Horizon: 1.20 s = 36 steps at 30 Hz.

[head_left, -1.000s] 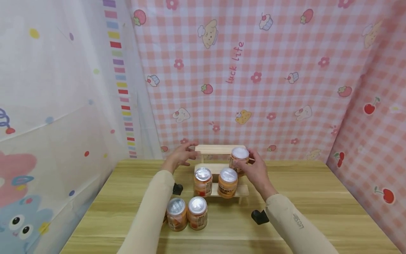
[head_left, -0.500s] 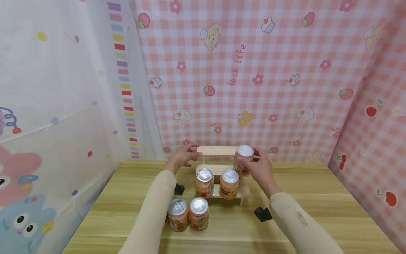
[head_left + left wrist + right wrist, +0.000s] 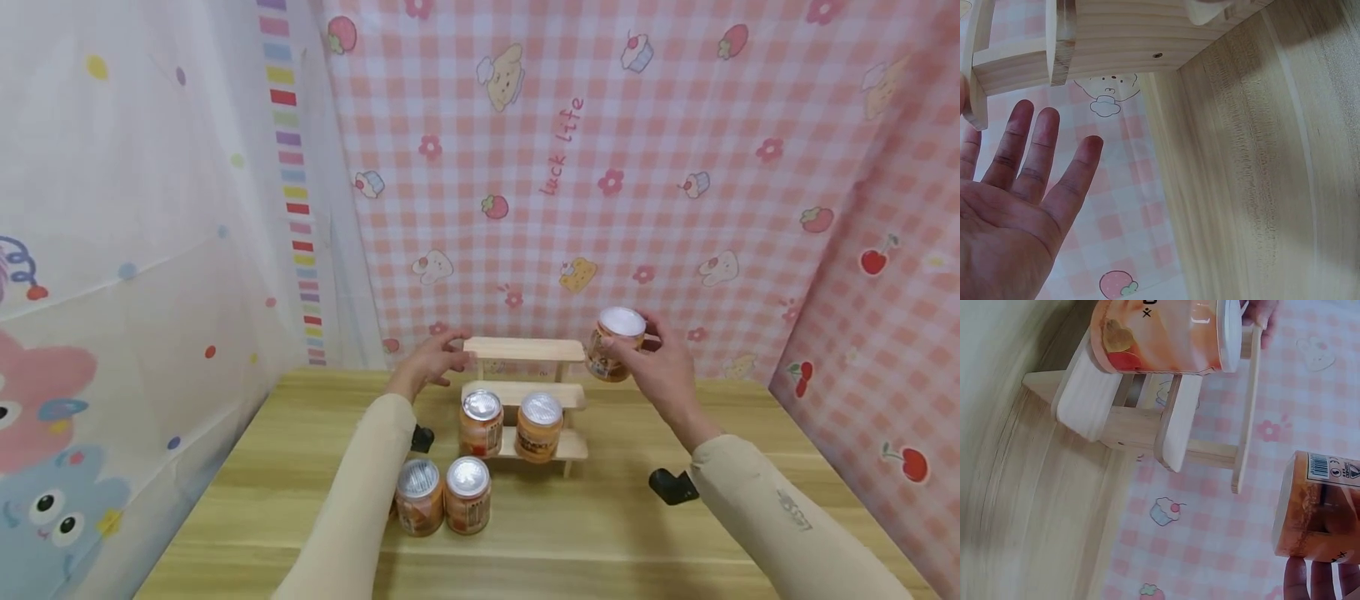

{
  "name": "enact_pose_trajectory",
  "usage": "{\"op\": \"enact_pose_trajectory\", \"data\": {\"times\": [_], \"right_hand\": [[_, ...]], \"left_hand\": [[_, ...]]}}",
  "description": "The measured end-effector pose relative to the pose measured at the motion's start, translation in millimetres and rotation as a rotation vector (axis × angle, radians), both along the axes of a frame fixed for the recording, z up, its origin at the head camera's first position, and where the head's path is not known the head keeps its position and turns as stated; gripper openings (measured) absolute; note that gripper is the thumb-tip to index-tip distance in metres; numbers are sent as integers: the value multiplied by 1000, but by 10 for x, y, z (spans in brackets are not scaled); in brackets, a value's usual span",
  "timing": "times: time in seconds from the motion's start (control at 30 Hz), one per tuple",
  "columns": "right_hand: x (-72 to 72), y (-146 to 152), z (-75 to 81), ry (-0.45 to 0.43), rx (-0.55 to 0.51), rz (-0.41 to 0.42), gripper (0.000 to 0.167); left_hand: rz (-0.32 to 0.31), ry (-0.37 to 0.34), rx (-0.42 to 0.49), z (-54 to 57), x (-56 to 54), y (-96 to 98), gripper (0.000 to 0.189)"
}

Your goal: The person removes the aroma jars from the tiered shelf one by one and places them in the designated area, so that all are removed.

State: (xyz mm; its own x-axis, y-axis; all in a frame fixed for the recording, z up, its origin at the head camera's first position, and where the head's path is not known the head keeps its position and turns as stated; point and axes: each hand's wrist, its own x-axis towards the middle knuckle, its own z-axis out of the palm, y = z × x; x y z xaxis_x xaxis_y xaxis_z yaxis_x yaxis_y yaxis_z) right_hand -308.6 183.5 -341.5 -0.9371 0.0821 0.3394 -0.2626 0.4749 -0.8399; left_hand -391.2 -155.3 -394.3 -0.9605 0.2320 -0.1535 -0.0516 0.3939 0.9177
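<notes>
My right hand [image 3: 663,362] grips a fruit can [image 3: 615,346] with a pale lid and an orange printed body. That can is up in the air, to the right of the small wooden step shelf [image 3: 525,348]. In the right wrist view, fingertips [image 3: 1297,581] press against the side of the held can [image 3: 1319,506]. My left hand [image 3: 435,362] is at the left end of the top tier, its fingers spread and mostly straight; the left wrist view shows its palm [image 3: 1010,231] beside the wood. Two more cans, a left can [image 3: 481,425] and a right can [image 3: 539,429], stand on the lowest tier.
On the table [image 3: 570,542] in front of the shelf stand a can [image 3: 420,500] and another can [image 3: 468,497]; a further one is mostly hidden by the left sleeve. A pink checked curtain [image 3: 660,250] hangs behind, and a white curtain [image 3: 187,292] lines the left.
My right hand has lifted its can from beside the shelf's upper tiers and carried it up and right, away from the shelf. The left hand stays at the top tier.
</notes>
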Motion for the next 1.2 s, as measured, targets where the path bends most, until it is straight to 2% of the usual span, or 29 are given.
{"op": "enact_pose_trajectory", "data": {"times": [0.3, 0.53, 0.8, 1.0, 1.2], "right_hand": [[251, 39, 104, -17, 0, 92, 67], [474, -91, -3, -42, -6, 190, 61], [726, -268, -331, -97, -7, 215, 61], [886, -389, -695, -161, -62, 225, 61], [976, -531, -1041, -190, -93, 215, 61]], "left_hand": [[-3, -1, -24, 18, -30, -23, 52], [-11, -1, -27, 7, -22, -48, 56], [-12, -17, -4, 24, -16, -43, 57], [2, -6, -24, 7, -33, -22, 53], [19, -12, -23, -10, -39, -18, 53]]}}
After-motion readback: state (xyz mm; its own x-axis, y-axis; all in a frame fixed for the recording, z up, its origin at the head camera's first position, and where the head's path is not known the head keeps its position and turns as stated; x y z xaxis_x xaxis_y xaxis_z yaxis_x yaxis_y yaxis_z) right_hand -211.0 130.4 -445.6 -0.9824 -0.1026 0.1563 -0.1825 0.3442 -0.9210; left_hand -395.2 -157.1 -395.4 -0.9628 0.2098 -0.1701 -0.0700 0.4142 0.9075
